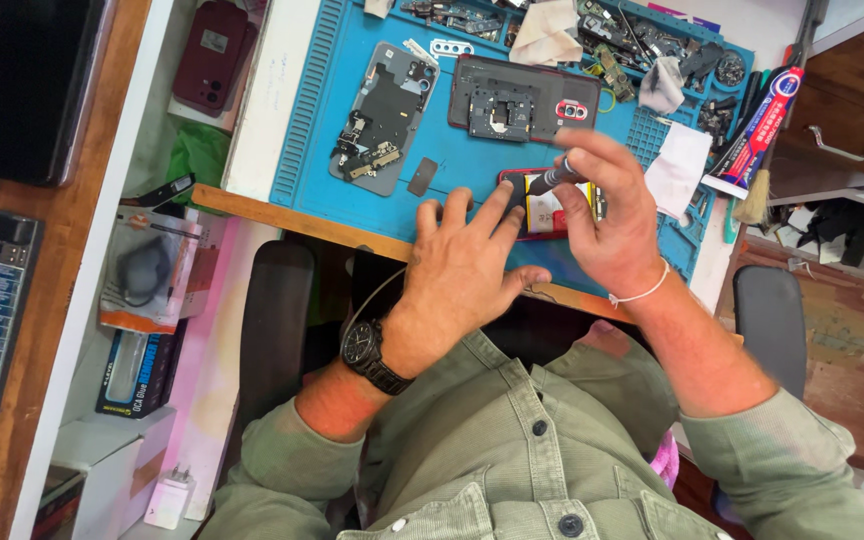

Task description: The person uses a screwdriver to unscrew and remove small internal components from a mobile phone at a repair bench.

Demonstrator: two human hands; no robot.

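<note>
Where the bench runs off to the left, a dark red phone case (211,55) lies face up on the white surface, and below it a blister pack with a grey round part (144,275) rests beside a dark box of glue (142,372). On the blue repair mat (307,120) next comes a grey phone frame with loose boards (382,118), then a small dark rectangular piece (423,176), then a black back panel with a red-ringed camera opening (512,98). The left hand (467,265), with a black wristwatch (370,357) on the wrist, lies flat with its fingers spread and open, the fingertips pressing on the left edge of the red opened phone (544,212) at the near edge of the mat. The right hand (612,215) is closed around a dark screwdriver (555,179), pinched between thumb and forefinger, its tip touching the top of the red opened phone; a white band circles that wrist. Further right a white cloth (678,170) sits on the mat, and a red, white and blue glue tube (755,135) leans at the mat's right edge beside a small brush (752,203).
</note>
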